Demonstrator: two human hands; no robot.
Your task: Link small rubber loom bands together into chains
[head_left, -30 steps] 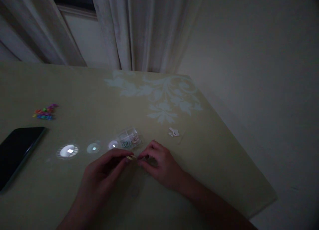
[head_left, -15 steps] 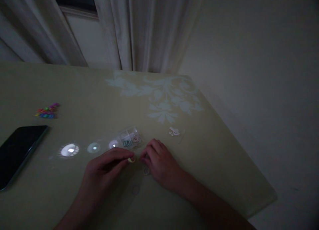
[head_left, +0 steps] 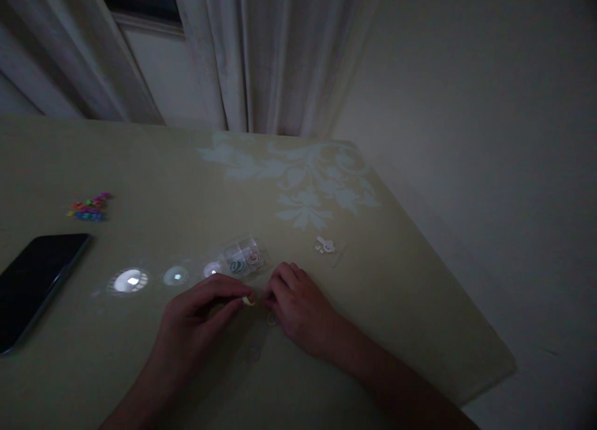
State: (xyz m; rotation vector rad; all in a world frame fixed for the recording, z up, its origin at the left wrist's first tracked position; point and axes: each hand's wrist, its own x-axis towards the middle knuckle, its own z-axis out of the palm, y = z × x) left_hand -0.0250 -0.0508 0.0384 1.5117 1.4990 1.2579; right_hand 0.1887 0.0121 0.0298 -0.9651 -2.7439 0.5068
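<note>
Between the thumb and index finger of my left hand (head_left: 200,309) is a small pale yellow curved piece (head_left: 249,301), too small to name. My right hand (head_left: 298,306) is close beside it, fingers pinched together; what they hold, if anything, is hidden. A thin light ring (head_left: 272,319) lies by the right fingers, partly covered, and another faint ring (head_left: 253,355) rests nearer to me. Just beyond my hands stands a clear divided box (head_left: 240,251) with green rings (head_left: 237,266) and pinkish rings (head_left: 254,257) in its compartments.
A dark phone (head_left: 40,287) lies at the left, with a pile of colourful beads (head_left: 91,207) behind it. White small parts (head_left: 325,245) sit on a clear bag at the right. Lamp reflections show on the table (head_left: 163,169); curtains hang behind it.
The pale yellow piece has shifted very slightly to the right with my left fingertips. Both hands otherwise keep nearly the same place.
</note>
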